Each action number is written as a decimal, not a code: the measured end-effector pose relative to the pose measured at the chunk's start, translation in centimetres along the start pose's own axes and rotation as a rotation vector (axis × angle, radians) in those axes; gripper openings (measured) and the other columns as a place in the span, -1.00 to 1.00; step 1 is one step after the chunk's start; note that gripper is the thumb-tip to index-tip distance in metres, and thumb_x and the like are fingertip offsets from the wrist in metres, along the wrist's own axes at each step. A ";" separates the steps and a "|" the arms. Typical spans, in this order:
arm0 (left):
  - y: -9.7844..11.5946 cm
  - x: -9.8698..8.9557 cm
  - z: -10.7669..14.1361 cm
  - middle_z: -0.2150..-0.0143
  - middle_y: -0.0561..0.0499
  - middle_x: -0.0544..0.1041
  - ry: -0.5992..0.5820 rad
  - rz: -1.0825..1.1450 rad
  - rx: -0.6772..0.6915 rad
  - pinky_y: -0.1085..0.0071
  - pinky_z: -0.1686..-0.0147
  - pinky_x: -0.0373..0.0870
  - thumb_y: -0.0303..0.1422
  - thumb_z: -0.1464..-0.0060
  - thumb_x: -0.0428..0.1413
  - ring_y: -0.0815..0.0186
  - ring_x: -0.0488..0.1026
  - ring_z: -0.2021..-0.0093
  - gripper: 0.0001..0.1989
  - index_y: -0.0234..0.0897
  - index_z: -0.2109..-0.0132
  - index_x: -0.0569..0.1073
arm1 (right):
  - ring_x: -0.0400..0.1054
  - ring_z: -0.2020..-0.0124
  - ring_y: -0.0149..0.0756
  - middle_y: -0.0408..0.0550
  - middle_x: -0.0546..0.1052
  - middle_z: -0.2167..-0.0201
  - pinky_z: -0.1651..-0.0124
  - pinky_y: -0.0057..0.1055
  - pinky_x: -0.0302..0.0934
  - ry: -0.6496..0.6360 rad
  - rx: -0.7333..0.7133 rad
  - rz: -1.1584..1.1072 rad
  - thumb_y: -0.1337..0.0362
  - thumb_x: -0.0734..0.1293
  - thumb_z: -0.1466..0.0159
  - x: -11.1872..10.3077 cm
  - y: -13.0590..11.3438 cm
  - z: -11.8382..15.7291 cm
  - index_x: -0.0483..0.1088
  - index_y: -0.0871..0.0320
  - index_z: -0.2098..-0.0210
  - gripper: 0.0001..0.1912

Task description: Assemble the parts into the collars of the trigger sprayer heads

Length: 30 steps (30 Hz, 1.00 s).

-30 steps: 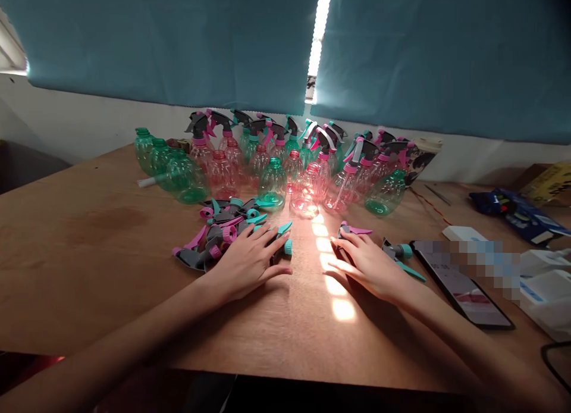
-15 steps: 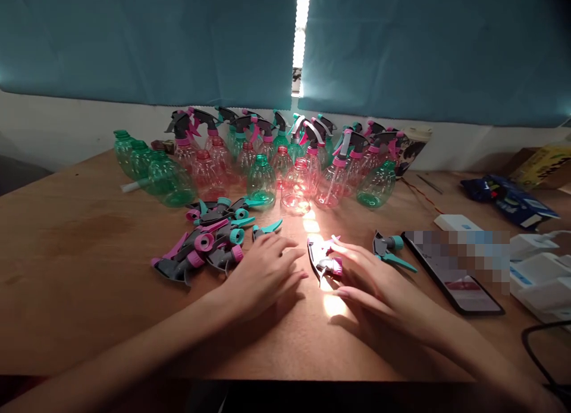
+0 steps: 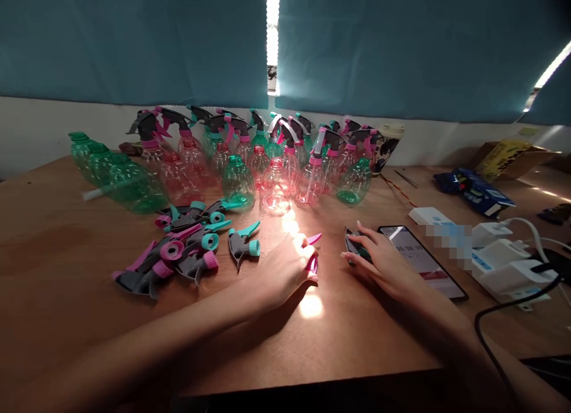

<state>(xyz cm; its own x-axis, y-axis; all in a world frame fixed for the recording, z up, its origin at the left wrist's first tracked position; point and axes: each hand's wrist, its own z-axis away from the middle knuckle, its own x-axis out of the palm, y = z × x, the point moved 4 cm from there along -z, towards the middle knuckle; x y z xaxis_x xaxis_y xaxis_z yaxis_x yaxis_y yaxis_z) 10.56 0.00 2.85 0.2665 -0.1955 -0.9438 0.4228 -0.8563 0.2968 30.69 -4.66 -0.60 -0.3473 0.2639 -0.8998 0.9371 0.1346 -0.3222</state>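
Left grip (image 3: 289,269) curls around a pink-trimmed spray head (image 3: 314,264) under its fingers; right grip (image 3: 379,259), half spread, covers a grey spray head (image 3: 350,241), its hold unclear.

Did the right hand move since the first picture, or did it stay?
Yes, the right hand moved right, closer to the phone.

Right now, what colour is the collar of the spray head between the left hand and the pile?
Turquoise: the collar shows best in the head view.
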 end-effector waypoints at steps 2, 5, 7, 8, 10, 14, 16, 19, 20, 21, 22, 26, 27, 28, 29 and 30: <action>-0.6 -0.6 0.8 0.17 -0.05 0.44 0.067 0.104 -0.017 0.39 0.23 0.29 -0.34 -0.11 0.17 0.22 0.35 0.15 -0.87 -0.30 0.20 0.48 | 0.21 -0.19 -0.02 0.16 0.34 -0.16 -0.22 0.11 0.01 -0.053 -0.076 -0.072 0.01 0.18 -0.31 -0.1 -0.7 -0.3 0.40 0.13 0.06 -0.61; -1.6 -1.4 2.5 0.19 0.01 0.44 0.185 0.259 -0.099 0.42 0.21 0.27 -0.38 -0.13 0.14 0.28 0.36 0.17 -0.83 -0.24 0.10 0.48 | 0.30 -0.13 -0.06 0.02 0.49 -0.01 -0.26 0.24 -0.26 -0.105 -0.171 -0.167 0.05 0.24 -0.29 -0.6 -2.2 -0.6 0.41 0.08 0.17 -0.73; -2.3 -1.6 3.7 0.20 0.05 0.45 0.229 0.335 -0.185 0.46 0.27 0.26 -0.40 -0.10 0.17 0.33 0.37 0.24 -0.81 -0.22 0.10 0.49 | 0.40 -0.01 -0.13 -0.05 0.56 0.12 -0.29 0.22 -0.32 -0.102 -0.219 -0.242 0.09 0.28 -0.27 -0.8 -3.3 -0.9 0.41 0.08 0.20 -0.78; -2.5 -1.5 4.2 0.19 0.06 0.45 0.243 0.371 -0.221 0.47 0.30 0.26 -0.41 -0.08 0.19 0.36 0.37 0.28 -0.79 -0.21 0.09 0.49 | 0.45 0.05 -0.17 -0.09 0.57 0.18 -0.30 0.19 -0.31 -0.090 -0.243 -0.279 0.12 0.30 -0.26 -0.9 -3.9 -1.2 0.40 0.08 0.21 -0.81; -2.8 -1.3 5.0 0.18 0.07 0.46 0.260 0.436 -0.268 0.49 0.35 0.26 -0.42 -0.05 0.21 0.39 0.35 0.34 -0.75 -0.19 0.07 0.49 | 0.49 0.18 -0.25 -0.14 0.58 0.27 -0.31 0.12 -0.26 -0.031 -0.297 -0.330 0.18 0.31 -0.26 -1.1 -5.1 -1.8 0.40 0.09 0.22 -0.86; -3.0 -0.8 5.5 0.21 0.07 0.45 0.276 0.532 -0.318 0.51 0.42 0.25 -0.44 -0.01 0.24 0.41 0.33 0.39 -0.71 -0.20 0.07 0.49 | 0.46 0.31 -0.31 -0.12 0.57 0.34 -0.13 -0.11 0.16 0.143 -0.378 -0.382 0.30 0.32 -0.24 -1.6 -7.8 -3.1 0.40 0.13 0.26 -0.93; -3.1 -0.6 5.5 0.24 0.07 0.44 0.295 0.573 -0.332 0.52 0.44 0.25 -0.45 0.00 0.25 0.42 0.32 0.40 -0.71 -0.22 0.08 0.49 | 0.42 0.33 -0.33 -0.10 0.55 0.34 0.16 -0.34 0.31 0.140 -0.394 -0.410 0.35 0.31 -0.23 -1.2 -9.3 -3.5 0.41 0.14 0.26 -0.92; -3.1 -0.5 5.4 0.25 0.08 0.41 0.327 0.616 -0.330 0.54 0.46 0.25 -0.46 -0.01 0.24 0.45 0.29 0.43 -0.75 -0.23 0.11 0.49 | 0.36 0.49 -0.39 -0.08 0.53 0.43 0.40 -0.46 0.26 0.153 -0.469 -0.370 0.35 0.28 -0.27 -0.2 -11.1 -3.5 0.44 0.19 0.27 -0.91; -3.2 -0.5 5.4 0.26 0.08 0.40 0.339 0.619 -0.330 0.54 0.46 0.25 -0.47 -0.01 0.23 0.45 0.28 0.44 -0.75 -0.23 0.12 0.49 | 0.34 0.53 -0.40 -0.08 0.53 0.46 0.43 -0.45 0.24 0.175 -0.506 -0.335 0.34 0.27 -0.28 0.2 -11.5 -3.2 0.45 0.20 0.27 -0.89; -3.2 -0.5 5.5 0.27 0.08 0.39 0.353 0.617 -0.332 0.54 0.47 0.24 -0.48 0.00 0.23 0.45 0.28 0.44 -0.75 -0.23 0.12 0.49 | 0.33 0.55 -0.40 -0.08 0.54 0.47 0.45 -0.46 0.23 0.193 -0.529 -0.301 0.32 0.27 -0.29 0.6 -11.7 -3.0 0.46 0.21 0.27 -0.87; -3.2 -0.6 5.5 0.28 0.08 0.38 0.364 0.608 -0.334 0.54 0.47 0.25 -0.49 0.00 0.23 0.45 0.27 0.44 -0.75 -0.23 0.13 0.49 | 0.34 0.56 -0.40 -0.06 0.56 0.47 0.46 -0.45 0.24 0.215 -0.549 -0.270 0.30 0.28 -0.29 0.9 -11.9 -2.7 0.47 0.22 0.26 -0.86; -3.3 -0.5 5.6 0.28 0.08 0.37 0.382 0.585 -0.334 0.54 0.47 0.25 -0.51 0.02 0.24 0.43 0.28 0.42 -0.73 -0.22 0.13 0.47 | 0.45 0.45 -0.31 0.04 0.62 0.34 0.39 -0.42 0.30 0.310 -0.589 -0.182 0.23 0.32 -0.27 1.3 -11.9 -1.8 0.48 0.27 0.18 -0.77; -3.3 -0.4 5.6 0.27 0.08 0.37 0.383 0.589 -0.334 0.54 0.47 0.25 -0.51 0.02 0.24 0.43 0.28 0.41 -0.72 -0.22 0.12 0.47 | 0.46 0.42 -0.29 0.05 0.62 0.33 0.37 -0.40 0.31 0.324 -0.591 -0.171 0.22 0.32 -0.27 1.3 -12.0 -1.6 0.47 0.29 0.16 -0.74; -3.3 -0.3 5.6 0.26 0.08 0.37 0.386 0.596 -0.334 0.54 0.48 0.25 -0.51 0.02 0.24 0.44 0.28 0.42 -0.72 -0.21 0.12 0.46 | 0.47 0.42 -0.27 0.06 0.62 0.34 0.37 -0.39 0.32 0.325 -0.585 -0.165 0.21 0.31 -0.28 1.3 -12.0 -1.4 0.47 0.30 0.15 -0.72; -3.4 -0.3 5.5 0.26 0.08 0.37 0.388 0.605 -0.337 0.54 0.48 0.25 -0.50 0.02 0.24 0.44 0.28 0.42 -0.72 -0.21 0.12 0.46 | 0.46 0.44 -0.27 0.07 0.62 0.37 0.38 -0.39 0.31 0.315 -0.570 -0.168 0.19 0.29 -0.29 1.4 -12.1 -1.3 0.47 0.32 0.14 -0.70; -3.4 -0.2 5.5 0.26 0.08 0.37 0.391 0.614 -0.344 0.54 0.49 0.25 -0.49 0.02 0.24 0.44 0.27 0.43 -0.72 -0.21 0.12 0.46 | 0.45 0.48 -0.28 0.06 0.61 0.42 0.41 -0.39 0.31 0.294 -0.547 -0.179 0.18 0.27 -0.31 1.6 -12.1 -1.2 0.46 0.33 0.13 -0.68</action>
<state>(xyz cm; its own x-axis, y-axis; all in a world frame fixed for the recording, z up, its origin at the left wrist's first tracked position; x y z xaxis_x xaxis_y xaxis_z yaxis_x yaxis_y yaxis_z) 4.28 0.33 1.20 0.7951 -0.3475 -0.4970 0.3284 -0.4423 0.8346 18.79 -4.68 2.24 -0.5645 0.4326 -0.7030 0.7372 0.6474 -0.1935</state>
